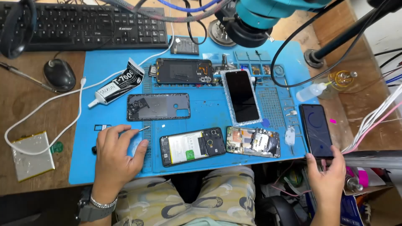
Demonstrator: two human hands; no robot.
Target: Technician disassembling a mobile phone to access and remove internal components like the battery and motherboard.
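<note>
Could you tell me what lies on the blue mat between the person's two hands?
In the head view, two opened phones lie side by side between the left hand and right hand.

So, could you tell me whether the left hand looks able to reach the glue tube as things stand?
Probably yes. The left hand rests on the blue mat, and the glue tube lies just beyond it, with only a white cable nearby and nothing over it.
</note>
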